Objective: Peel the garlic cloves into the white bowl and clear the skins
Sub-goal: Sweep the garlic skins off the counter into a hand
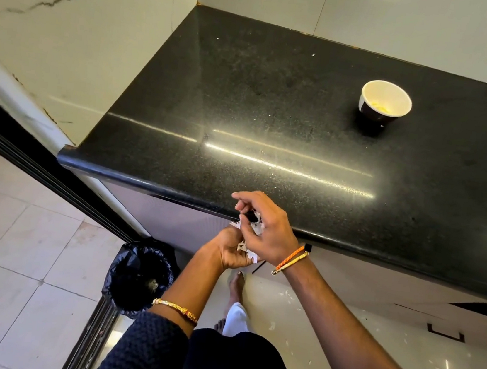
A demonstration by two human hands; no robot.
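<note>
With the cupped left hand (229, 251) holding the papery white garlic skins (245, 247) below the glossy black stone table (277, 102) edge, right hand (264, 226) fingers loosely curled brushing them in, keep the cup snug to stop scraps falling floorward, then tip into the black-lined bin (140, 276); the white bowl (386, 100) sits well apart.

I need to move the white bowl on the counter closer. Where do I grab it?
Take the white bowl by its outer wall just under the rim, coming from above and the near side. It stands upright and alone on the black counter, with no handle visible, and peeled cloves lie inside, so keep fingers out and lift it level.
</note>
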